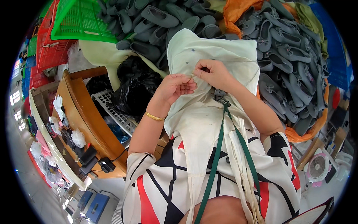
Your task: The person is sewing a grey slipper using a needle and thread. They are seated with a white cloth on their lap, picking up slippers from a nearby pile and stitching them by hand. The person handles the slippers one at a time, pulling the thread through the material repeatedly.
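Over my lap, a pale cloth (190,46) lies spread, with a few small dark marks on it. Above the cloth my left hand (176,89) and my right hand (214,74) meet, thumb and forefinger of each pinched together. Between the fingertips is something thin and tiny, too small to name. The other fingers of my left hand are loosely curled. A gold bracelet (154,117) circles my left wrist. Just below my right hand, a small dark object (219,94) lies at the end of a green ribbon (220,143) that hangs down my front.
Grey slip-on shoes (160,16) are heaped ahead; more shoes (291,59) fill an orange sack (313,135) at the right. A green plastic crate (80,22) stands at the far left. Nearer are a black plastic bag (136,84) and a wooden desk (87,119). A fan (318,167) is at right.
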A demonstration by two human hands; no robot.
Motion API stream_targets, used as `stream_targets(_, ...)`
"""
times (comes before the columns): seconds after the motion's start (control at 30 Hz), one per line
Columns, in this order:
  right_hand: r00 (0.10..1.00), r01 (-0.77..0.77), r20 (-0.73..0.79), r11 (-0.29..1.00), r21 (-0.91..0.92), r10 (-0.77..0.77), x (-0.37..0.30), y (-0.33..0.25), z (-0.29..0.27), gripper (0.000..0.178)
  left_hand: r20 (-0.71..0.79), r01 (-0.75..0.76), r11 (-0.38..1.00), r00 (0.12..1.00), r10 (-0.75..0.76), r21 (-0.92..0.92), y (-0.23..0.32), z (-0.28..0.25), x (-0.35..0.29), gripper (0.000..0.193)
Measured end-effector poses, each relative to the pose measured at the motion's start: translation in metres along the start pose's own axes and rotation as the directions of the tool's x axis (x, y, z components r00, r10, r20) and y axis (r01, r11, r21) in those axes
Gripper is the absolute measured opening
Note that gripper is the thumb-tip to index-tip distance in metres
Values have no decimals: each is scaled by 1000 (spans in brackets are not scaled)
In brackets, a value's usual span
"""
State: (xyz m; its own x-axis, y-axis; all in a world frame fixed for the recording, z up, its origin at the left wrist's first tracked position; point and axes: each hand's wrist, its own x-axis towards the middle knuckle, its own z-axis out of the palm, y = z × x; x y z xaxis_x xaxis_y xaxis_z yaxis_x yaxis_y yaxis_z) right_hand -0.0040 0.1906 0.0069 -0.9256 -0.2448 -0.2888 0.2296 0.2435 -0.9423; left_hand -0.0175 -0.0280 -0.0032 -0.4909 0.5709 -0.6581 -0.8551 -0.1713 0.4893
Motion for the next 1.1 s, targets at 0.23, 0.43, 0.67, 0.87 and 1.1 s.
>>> stream_targets(0.23, 997, -4, -74, 999, -54, 0, 2, 0, 5, 14, 20, -20, 998, 1000, 21, -67, -5, -4, 3, 19)
stream_targets(0.43, 983, 41, -169, 979, -198, -75, 0, 6, 12, 16, 4, -25, 997, 1000, 25, -77, -10, -7, 8, 18)
stream_targets(0.67, 997, -16, 39, 640, -768, 72, -51, -8, -5, 29, -141, -110, 977, 986, 84, -184, -13, -4, 5, 13)
stream_targets(0.87, 908, -51, 232, 641, -766, 349, -85, 22, -30, 33, -149, -164, 960, 980, 132, -229, -15, -9, 10, 12)
stream_targets(1.1, 877, -302, 156, 773, -559, 455, -82, 9, -49, 33, -209, -212, 950, 964, 164, -232, -18, -9, 7, 12)
